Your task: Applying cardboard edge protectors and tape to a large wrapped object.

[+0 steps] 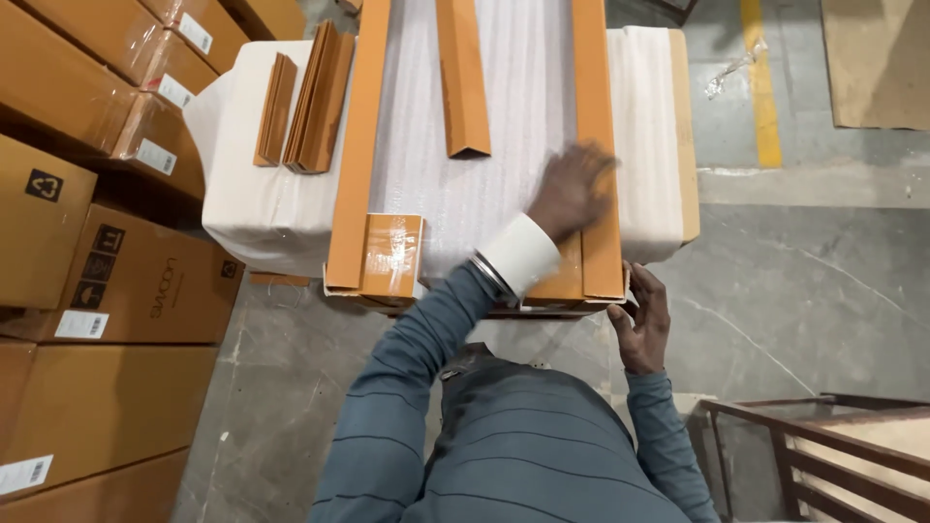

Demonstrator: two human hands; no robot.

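On the table (262, 218), head view: a long flat package wrapped in white foam sheet (484, 145) lies lengthwise, running away from the person, on top of a white-wrapped block.

Count of orange-brown cardboard edge strips on or along the foam package: three long ones.
- Left strip (356, 145), along the left edge of the package.
- Middle strip (462, 77), an angle piece lying loose on the foam, shorter in view, its near end ending well short of the package's end.
- Right strip (596, 97), along the right edge.

One taped cardboard corner cap (392, 254) sits at the near left corner, glossy with clear tape. Near right corner carries cardboard too, partly hidden by the arm.

Two stacks of spare cardboard angle pieces lie on the white wrapping left of the package: a thin stack (275, 108) and a thicker one (323, 97), just beside each other.

Hands, two in view, both the person's own.
- Left hand (573, 189): reaches across the body, palm down, fingers spread, pressing flat on the right strip and the foam beside it. Blurred; no pinch visible. White cuff and bangle at the wrist.
- Right hand (641, 320): at the near right corner of the package, fingers curled against its end edge, touching the cardboard there; the grip looks loosely closed on the corner.

Around: brown cartons (116, 281) stacked at left, several, too many cut off by the frame to count. One yellow floor line (760, 87) at upper right. One metal frame rack (823, 455) at lower right.
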